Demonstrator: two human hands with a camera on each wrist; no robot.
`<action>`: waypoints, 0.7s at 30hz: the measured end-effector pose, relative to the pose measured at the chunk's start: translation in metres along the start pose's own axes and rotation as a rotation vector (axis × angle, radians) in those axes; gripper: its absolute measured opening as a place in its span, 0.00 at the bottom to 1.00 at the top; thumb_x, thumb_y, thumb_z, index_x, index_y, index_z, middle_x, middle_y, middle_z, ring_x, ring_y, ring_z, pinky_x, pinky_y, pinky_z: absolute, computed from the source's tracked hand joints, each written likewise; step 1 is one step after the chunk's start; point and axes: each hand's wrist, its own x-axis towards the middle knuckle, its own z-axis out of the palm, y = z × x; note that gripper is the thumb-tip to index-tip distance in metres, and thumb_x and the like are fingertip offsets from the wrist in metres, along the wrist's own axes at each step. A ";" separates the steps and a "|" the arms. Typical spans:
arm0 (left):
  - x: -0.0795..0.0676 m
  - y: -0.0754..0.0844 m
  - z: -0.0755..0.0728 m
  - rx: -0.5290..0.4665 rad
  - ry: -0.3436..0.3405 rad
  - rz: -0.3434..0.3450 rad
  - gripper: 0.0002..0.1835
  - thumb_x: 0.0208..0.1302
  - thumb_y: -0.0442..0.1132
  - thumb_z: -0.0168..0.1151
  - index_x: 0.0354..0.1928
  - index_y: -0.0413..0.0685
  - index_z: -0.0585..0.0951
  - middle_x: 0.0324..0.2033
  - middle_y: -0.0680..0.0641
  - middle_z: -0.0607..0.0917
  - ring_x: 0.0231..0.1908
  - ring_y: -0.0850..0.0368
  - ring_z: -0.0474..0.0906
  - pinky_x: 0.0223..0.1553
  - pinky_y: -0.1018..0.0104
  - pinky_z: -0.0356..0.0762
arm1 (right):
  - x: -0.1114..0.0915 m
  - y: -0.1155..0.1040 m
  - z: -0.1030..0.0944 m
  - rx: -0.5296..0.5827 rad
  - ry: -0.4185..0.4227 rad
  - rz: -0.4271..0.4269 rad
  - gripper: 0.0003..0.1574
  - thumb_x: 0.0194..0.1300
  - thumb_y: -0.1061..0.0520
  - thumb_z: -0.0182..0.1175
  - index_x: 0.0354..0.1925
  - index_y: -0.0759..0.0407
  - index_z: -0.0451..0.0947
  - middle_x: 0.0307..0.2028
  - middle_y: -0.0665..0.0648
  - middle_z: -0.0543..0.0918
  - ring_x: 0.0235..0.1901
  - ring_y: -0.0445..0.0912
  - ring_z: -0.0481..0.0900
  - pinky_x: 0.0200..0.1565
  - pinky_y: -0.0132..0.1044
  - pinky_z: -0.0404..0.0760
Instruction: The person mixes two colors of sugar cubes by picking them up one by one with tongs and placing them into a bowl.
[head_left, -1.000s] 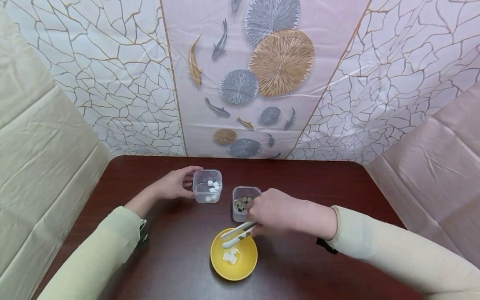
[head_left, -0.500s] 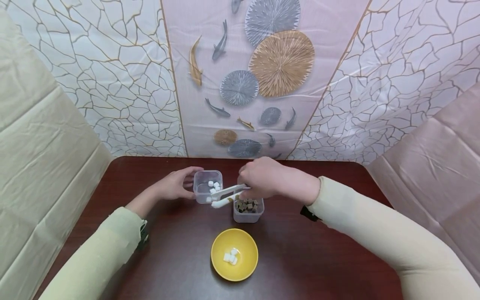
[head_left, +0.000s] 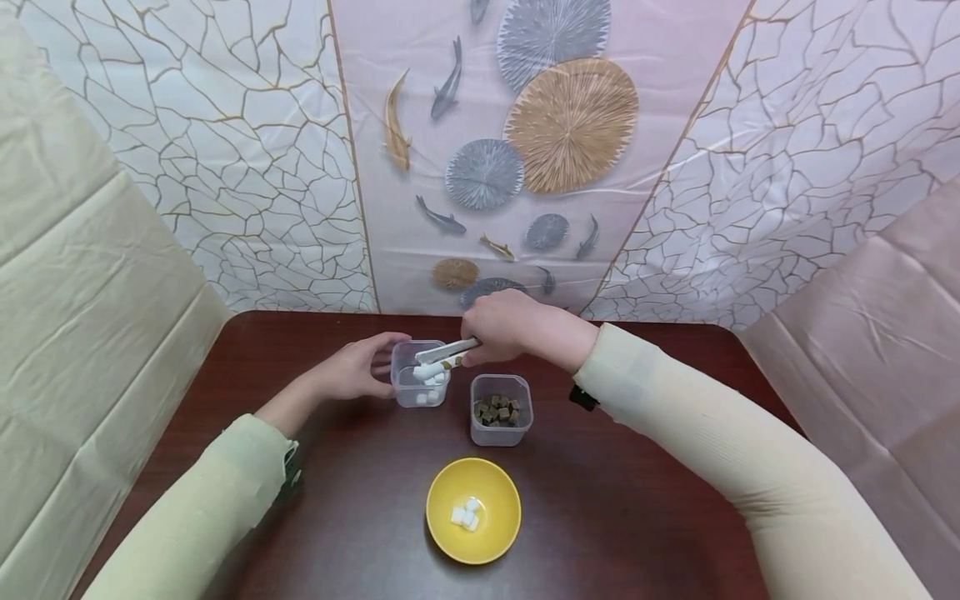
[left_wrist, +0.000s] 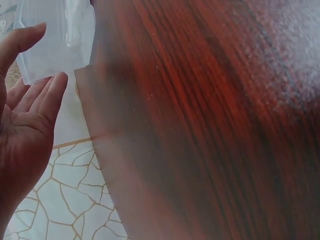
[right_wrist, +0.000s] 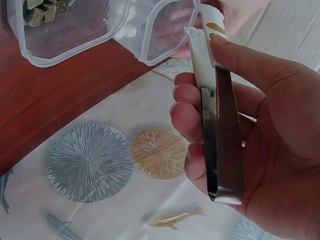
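My left hand [head_left: 352,367] steadies a clear plastic container [left_wrist: 75,30] from its left, thumb on the near side and fingers at the far side. White cubes [head_left: 426,398] lie inside it. In my right hand [head_left: 498,325] is a pair of tongs [right_wrist: 222,115], metal at the bend with white, gold-marked tips. The thumb and fingers squeeze its two arms. In the head view the tips point left, over the container of white cubes, hiding part of them.
A second clear container [head_left: 501,437] with brown cubes [head_left: 497,412] stands to the right. Nearer me sits a yellow bowl [head_left: 474,546] holding several white cubes [head_left: 467,515]. The dark red wooden table [head_left: 637,500] meets a patterned cloth backdrop [head_left: 480,250] behind.
My right hand has moved the tongs from over the yellow bowl, up and left past the brown cubes, to the container of white cubes. The left hand stays at that container.
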 end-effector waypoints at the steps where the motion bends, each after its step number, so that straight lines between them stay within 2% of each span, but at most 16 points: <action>1: 0.000 0.000 0.000 -0.003 0.000 0.002 0.45 0.59 0.26 0.76 0.77 0.35 0.65 0.70 0.31 0.76 0.71 0.33 0.74 0.68 0.47 0.78 | 0.001 0.000 0.000 -0.001 -0.003 0.002 0.21 0.74 0.37 0.67 0.31 0.48 0.84 0.27 0.48 0.80 0.30 0.47 0.79 0.39 0.50 0.85; 8: -0.001 0.000 0.000 -0.019 0.005 0.003 0.45 0.59 0.26 0.76 0.77 0.36 0.65 0.70 0.31 0.76 0.71 0.34 0.74 0.68 0.47 0.78 | 0.010 -0.001 0.001 -0.029 -0.028 0.019 0.20 0.74 0.37 0.67 0.35 0.50 0.86 0.30 0.50 0.83 0.29 0.47 0.76 0.37 0.47 0.81; 15: -0.001 -0.003 0.001 -0.033 0.006 -0.003 0.45 0.60 0.27 0.76 0.77 0.36 0.65 0.70 0.32 0.76 0.71 0.33 0.74 0.68 0.46 0.78 | 0.026 -0.007 0.006 -0.099 -0.054 0.052 0.21 0.74 0.36 0.66 0.38 0.51 0.86 0.37 0.51 0.87 0.36 0.50 0.83 0.44 0.50 0.88; 21: -0.001 -0.002 0.001 -0.044 0.007 0.006 0.45 0.59 0.26 0.76 0.77 0.35 0.65 0.70 0.32 0.76 0.70 0.33 0.75 0.67 0.47 0.79 | 0.037 -0.016 0.009 -0.130 -0.070 0.050 0.21 0.72 0.35 0.68 0.41 0.50 0.86 0.38 0.51 0.87 0.39 0.50 0.85 0.45 0.49 0.89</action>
